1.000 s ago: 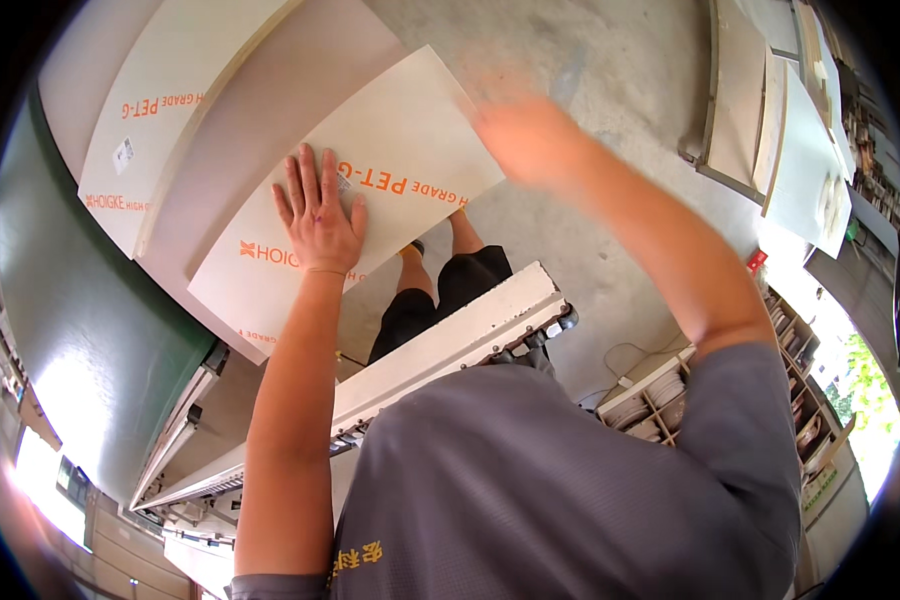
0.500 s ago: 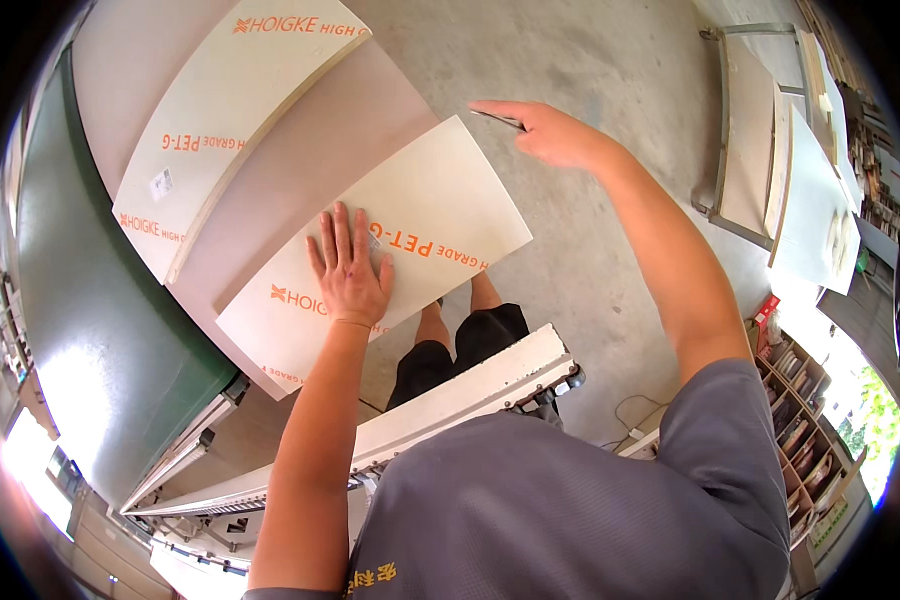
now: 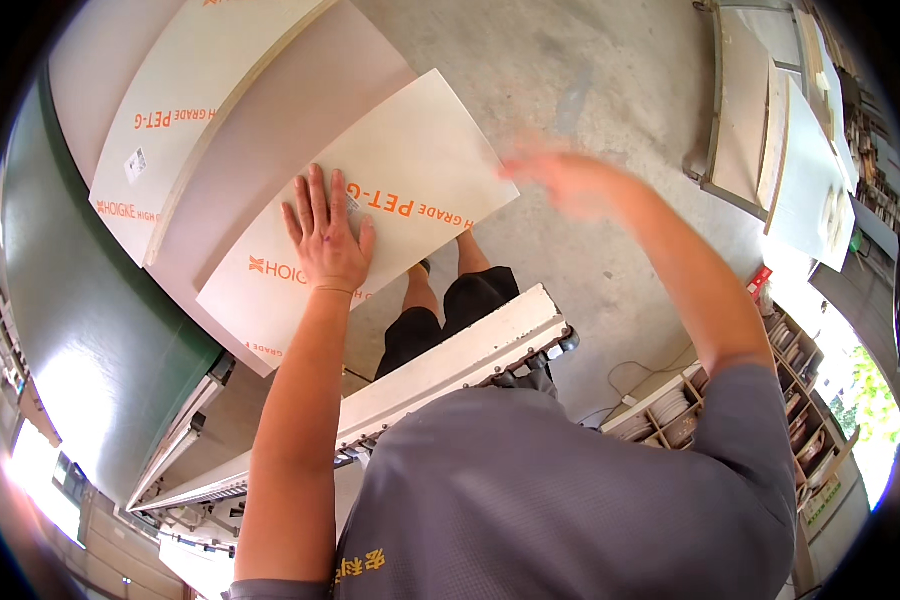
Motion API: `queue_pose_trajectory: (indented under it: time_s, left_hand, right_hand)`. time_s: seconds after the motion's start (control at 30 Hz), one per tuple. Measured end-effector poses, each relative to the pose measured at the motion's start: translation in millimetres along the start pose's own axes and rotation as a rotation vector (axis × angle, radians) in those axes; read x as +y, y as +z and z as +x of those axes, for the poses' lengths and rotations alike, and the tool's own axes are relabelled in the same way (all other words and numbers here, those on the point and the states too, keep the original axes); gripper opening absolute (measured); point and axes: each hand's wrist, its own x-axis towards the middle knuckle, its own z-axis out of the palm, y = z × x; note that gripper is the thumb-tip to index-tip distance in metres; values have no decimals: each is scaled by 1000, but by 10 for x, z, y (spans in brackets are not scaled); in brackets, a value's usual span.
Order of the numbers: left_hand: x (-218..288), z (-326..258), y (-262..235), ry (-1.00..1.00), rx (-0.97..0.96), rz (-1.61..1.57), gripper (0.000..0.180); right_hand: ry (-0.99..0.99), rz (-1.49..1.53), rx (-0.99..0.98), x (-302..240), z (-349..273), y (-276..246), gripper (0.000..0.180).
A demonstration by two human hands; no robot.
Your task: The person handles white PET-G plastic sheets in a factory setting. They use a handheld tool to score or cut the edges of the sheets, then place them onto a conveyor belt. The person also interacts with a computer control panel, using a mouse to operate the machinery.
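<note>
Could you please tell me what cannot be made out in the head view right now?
Right hand: motion blur in the head view hides whether it holds anything.
Near panel: in the head view, the left hand and forearm cover part of its face.
Far panel: cut off by the head view's upper edge.
White label: its marks are too small in the head view.

white panel; orange-printed; lying flat, slantwise
</note>
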Motion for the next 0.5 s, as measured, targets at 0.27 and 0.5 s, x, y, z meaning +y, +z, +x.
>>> queue_pose_trajectory:
  time_s: [0.27, 0.5]
  left_hand:
    - [-1, -9, 21, 12, -6, 20, 72]
    - [23, -18, -15, 5, -5, 18, 72]
  right_hand:
    - [81, 325, 189, 126, -172, -202, 75]
    - [-134, 568, 194, -106, 774, -769, 84]
